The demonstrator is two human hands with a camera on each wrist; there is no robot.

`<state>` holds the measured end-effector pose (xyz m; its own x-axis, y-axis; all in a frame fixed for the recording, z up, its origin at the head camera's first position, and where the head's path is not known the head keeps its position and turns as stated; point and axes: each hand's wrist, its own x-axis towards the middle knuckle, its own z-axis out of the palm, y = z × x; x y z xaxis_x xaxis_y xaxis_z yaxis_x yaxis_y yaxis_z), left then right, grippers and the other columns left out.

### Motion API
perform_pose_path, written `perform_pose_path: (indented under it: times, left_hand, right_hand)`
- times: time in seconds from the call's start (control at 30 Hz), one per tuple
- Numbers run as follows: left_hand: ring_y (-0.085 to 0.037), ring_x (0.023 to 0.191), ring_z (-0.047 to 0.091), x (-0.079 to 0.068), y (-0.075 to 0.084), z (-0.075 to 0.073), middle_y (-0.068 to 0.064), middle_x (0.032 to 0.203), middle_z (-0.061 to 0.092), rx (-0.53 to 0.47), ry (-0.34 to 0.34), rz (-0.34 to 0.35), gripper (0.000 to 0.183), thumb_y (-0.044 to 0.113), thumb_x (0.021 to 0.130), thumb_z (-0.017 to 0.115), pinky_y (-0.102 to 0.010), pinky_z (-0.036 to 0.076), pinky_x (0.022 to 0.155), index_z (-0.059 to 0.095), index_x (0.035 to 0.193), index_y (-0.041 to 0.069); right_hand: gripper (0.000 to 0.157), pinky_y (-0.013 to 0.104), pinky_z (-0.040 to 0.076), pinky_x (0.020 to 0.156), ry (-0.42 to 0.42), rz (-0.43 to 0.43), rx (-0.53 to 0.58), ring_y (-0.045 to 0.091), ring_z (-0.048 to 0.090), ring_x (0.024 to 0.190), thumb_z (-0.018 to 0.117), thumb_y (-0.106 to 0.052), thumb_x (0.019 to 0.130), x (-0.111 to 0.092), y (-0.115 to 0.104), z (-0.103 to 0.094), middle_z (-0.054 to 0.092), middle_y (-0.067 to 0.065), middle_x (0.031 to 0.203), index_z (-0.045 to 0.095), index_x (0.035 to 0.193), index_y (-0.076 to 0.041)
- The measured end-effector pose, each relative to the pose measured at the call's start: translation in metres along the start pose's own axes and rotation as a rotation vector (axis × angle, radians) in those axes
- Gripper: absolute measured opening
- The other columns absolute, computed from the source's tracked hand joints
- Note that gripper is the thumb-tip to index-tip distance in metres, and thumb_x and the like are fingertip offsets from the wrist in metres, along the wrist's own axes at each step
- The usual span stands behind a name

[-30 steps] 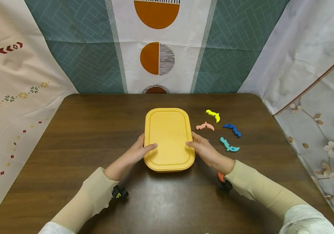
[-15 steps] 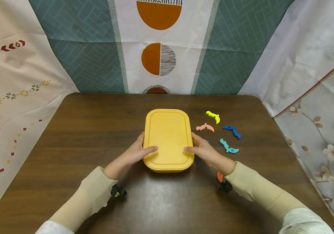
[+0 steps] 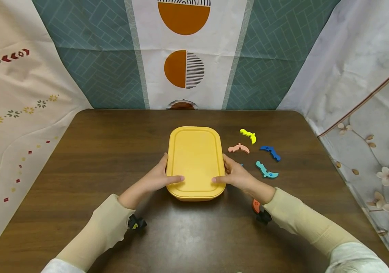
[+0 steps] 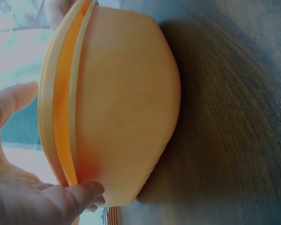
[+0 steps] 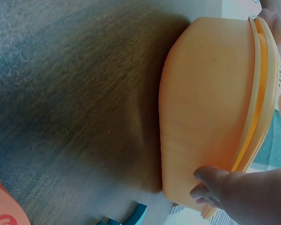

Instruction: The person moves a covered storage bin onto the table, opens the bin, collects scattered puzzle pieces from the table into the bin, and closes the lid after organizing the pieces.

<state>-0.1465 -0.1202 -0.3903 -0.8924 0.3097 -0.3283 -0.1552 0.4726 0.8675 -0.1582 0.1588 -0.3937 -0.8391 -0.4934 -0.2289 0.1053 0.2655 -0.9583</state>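
Observation:
A yellow lidded box [image 3: 196, 159] sits on the table between both hands. My left hand [image 3: 153, 177] grips its left side, with the thumb on the lid [image 3: 196, 151] and the other fingers below the edge. Mirroring this on the right side, my right hand [image 3: 240, 176] has its thumb across the lid and its fingers curled against the wall. In the left wrist view, a bright orange band [image 4: 64, 112] shows between the lid's edge and the box's rim [image 4: 75, 93]. The same band runs along the box wall [image 5: 206, 103] in the right wrist view. The inside is hidden.
Several small curved pieces lie right of the box: yellow [image 3: 248, 135], pink [image 3: 239, 148], dark blue [image 3: 271, 152] and teal [image 3: 266, 170]. An orange piece [image 3: 256, 206] is partly hidden by the right wrist. Patterned cloth [image 3: 184, 68] hangs behind the table [image 3: 119, 144].
Both thumbs have slid slightly toward the front edge of the lid, the right one also a little inward. The box stays almost in place, and the loose pieces lie as before.

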Motion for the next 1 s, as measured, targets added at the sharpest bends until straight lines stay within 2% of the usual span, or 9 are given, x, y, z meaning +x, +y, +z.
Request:
perform_pose_path:
  times: [0.13,0.33,0.43,0.6,0.87,0.93,1.0]
  left_hand:
    - [-0.030,0.142,0.021,0.000,-0.002,-0.001,-0.021,0.158,-0.002,-0.007,-0.008,0.020,0.118,0.028,0.079,0.077,-0.048,0.019,0.115,-0.014,0.150,0.000]
    - [-0.029,0.134,0.034,-0.001,-0.002,-0.003,-0.021,0.157,0.010,-0.008,-0.023,0.037,0.124,0.027,0.073,0.082,-0.048,0.025,0.113,-0.011,0.151,0.001]
    - [-0.029,0.138,0.029,-0.002,-0.002,-0.005,-0.019,0.158,0.007,0.013,-0.034,0.039,0.128,0.029,0.070,0.085,-0.049,0.024,0.113,-0.011,0.151,0.002]
    - [-0.029,0.140,0.025,-0.005,-0.002,-0.008,-0.017,0.159,0.001,-0.006,-0.059,0.049,0.132,0.028,0.068,0.086,-0.049,0.024,0.113,-0.014,0.151,0.004]
    - [-0.027,0.123,0.047,-0.011,0.000,-0.013,-0.019,0.157,0.010,-0.032,-0.119,0.116,0.136,0.022,0.068,0.087,-0.045,0.036,0.107,-0.020,0.149,0.006]
    - [-0.027,0.125,0.046,-0.012,-0.001,-0.014,-0.018,0.158,0.009,-0.036,-0.134,0.145,0.137,0.022,0.067,0.088,-0.045,0.036,0.106,-0.020,0.149,0.006]
    - [-0.027,0.134,0.036,-0.012,-0.003,-0.016,-0.017,0.159,0.002,-0.038,-0.141,0.178,0.138,0.023,0.066,0.088,-0.046,0.030,0.110,-0.020,0.149,0.007]
  right_hand:
    - [0.096,0.036,0.048,0.097,-0.014,-0.012,-0.002,0.031,0.050,0.125,0.078,-0.013,0.079,0.000,-0.001,0.000,0.044,0.019,0.143,0.015,0.152,-0.006]
    - [0.098,0.036,0.049,0.095,-0.025,-0.013,-0.013,0.031,0.051,0.123,0.079,-0.014,0.078,-0.002,-0.002,-0.001,0.045,0.020,0.141,0.015,0.151,-0.005]
    - [0.100,0.037,0.048,0.096,-0.028,-0.011,-0.034,0.031,0.051,0.123,0.080,-0.015,0.077,-0.003,-0.003,-0.002,0.044,0.020,0.142,0.014,0.152,-0.006]
    - [0.108,0.041,0.045,0.100,-0.027,0.019,-0.078,0.032,0.046,0.129,0.081,-0.018,0.077,-0.005,-0.005,-0.005,0.035,0.019,0.150,0.005,0.153,-0.006]
    - [0.113,0.044,0.039,0.105,-0.053,0.012,-0.084,0.033,0.037,0.136,0.081,-0.019,0.076,-0.007,-0.008,-0.007,0.024,0.018,0.155,-0.001,0.153,-0.005]
    - [0.115,0.045,0.037,0.106,-0.069,0.001,-0.084,0.032,0.033,0.138,0.081,-0.021,0.076,-0.008,-0.008,-0.008,0.019,0.017,0.157,-0.004,0.153,-0.005]
    - [0.115,0.045,0.035,0.107,-0.088,-0.014,-0.081,0.031,0.029,0.141,0.080,-0.021,0.077,-0.009,-0.010,-0.009,0.015,0.016,0.158,-0.005,0.153,-0.006]
